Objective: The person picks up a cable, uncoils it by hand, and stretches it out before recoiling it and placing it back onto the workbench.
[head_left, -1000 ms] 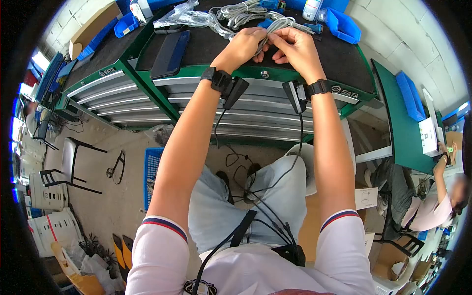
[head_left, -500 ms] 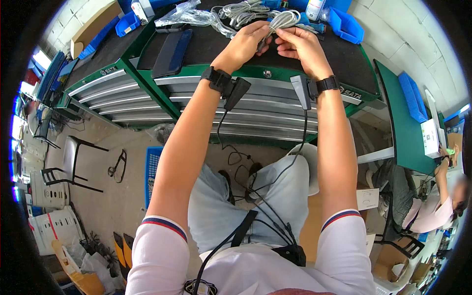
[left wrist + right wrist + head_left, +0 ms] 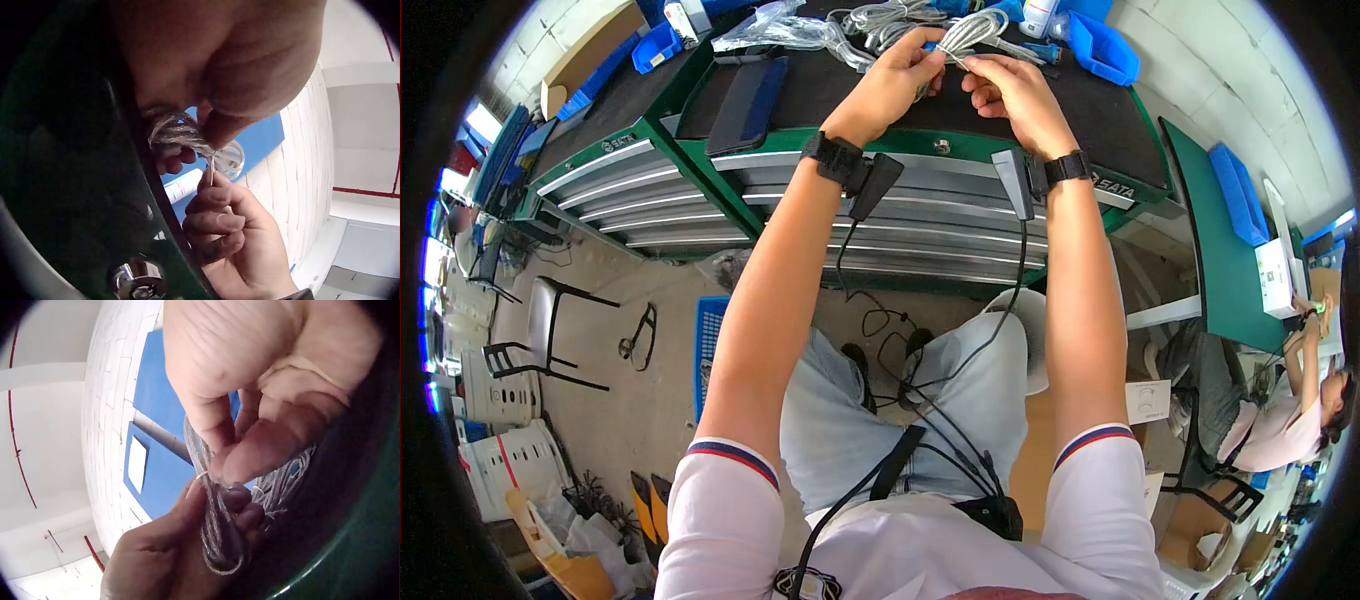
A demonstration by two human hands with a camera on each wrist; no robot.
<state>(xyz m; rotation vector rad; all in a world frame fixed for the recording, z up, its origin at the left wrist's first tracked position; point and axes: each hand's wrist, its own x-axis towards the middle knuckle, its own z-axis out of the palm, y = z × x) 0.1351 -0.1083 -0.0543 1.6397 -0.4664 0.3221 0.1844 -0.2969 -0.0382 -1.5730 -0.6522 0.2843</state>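
A coil of light grey cable (image 3: pixel 972 32) is held up over the black worktop (image 3: pixel 820 110). My left hand (image 3: pixel 890 88) grips the coil near its middle, with thumb and fingers bent around it. From the other side, my right hand (image 3: pixel 1022 98) pinches a thin white tie (image 3: pixel 212 167) that crosses the bundle, its other fingers curled. In the right wrist view, loops of the coil (image 3: pixel 215 553) stick out past the left hand's fingers. Part of the coil is hidden behind the fingers.
More grey cable coils (image 3: pixel 890 22) and a clear plastic bag (image 3: pixel 770 32) lie behind the hands. A dark flat case (image 3: pixel 748 105) rests on the left. Blue bins (image 3: pixel 1100 48), a white bottle (image 3: pixel 1038 16) and another person (image 3: pixel 1280 430) are on the right.
The coil has been raised and turned between the hands, its loops now standing above the fingers. My right hand has shifted slightly right, and the left hand has rotated around the bundle.
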